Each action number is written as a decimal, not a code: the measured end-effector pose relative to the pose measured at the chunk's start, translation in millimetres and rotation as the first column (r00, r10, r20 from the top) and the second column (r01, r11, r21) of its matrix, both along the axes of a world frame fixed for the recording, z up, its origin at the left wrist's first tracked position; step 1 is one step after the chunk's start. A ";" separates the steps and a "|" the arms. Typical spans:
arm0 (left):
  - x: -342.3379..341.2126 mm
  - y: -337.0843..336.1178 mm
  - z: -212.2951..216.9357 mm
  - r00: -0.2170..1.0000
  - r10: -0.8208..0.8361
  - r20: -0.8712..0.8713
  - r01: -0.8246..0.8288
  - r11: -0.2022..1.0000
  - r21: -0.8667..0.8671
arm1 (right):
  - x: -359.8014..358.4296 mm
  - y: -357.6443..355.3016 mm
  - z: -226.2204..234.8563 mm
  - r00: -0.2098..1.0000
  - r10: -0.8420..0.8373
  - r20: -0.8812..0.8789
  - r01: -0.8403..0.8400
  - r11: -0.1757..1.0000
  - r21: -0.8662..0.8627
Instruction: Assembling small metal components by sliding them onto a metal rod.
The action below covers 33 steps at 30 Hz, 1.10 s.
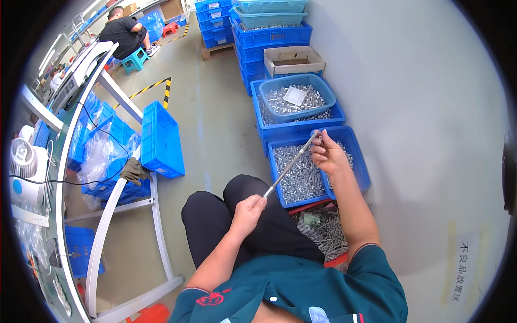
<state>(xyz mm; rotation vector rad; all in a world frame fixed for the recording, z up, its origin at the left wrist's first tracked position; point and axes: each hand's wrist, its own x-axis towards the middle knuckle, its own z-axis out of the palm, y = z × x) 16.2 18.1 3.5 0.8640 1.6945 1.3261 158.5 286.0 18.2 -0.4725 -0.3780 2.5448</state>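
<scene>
A long thin metal rod [291, 165] runs slantwise over my lap. My left hand [247, 210] grips its lower end above my black trousers. My right hand [327, 155] pinches its upper end, where a small metal piece sits, above a blue crate [360, 161] filled with small silvery metal parts. Beside my right thigh, a red tray [336, 261] holds several longer metal pieces.
More blue crates of metal parts [299, 102] and a cardboard box [293, 60] line the grey wall ahead. A white-framed workbench [107, 215] with blue bins, plastic bags and a fan stands on my left. Another person [125, 33] sits on a stool far back.
</scene>
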 end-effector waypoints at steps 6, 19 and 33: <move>0.0 0.0 -4.8 0.999 -0.012 -0.035 0.013 1.000 0.007 | -9.7 2.8 18.6 0.993 -0.060 0.099 0.056 0.998 0.037; -3.5 0.2 -5.4 0.998 -0.054 -0.045 0.055 0.998 0.014 | -1.8 20.7 72.4 0.788 0.092 0.609 -0.507 0.658 0.557; -7.2 -3.2 -5.8 0.999 -0.045 -0.023 0.045 0.998 0.040 | 0.5 15.9 63.0 0.909 0.315 0.272 -0.411 0.784 0.466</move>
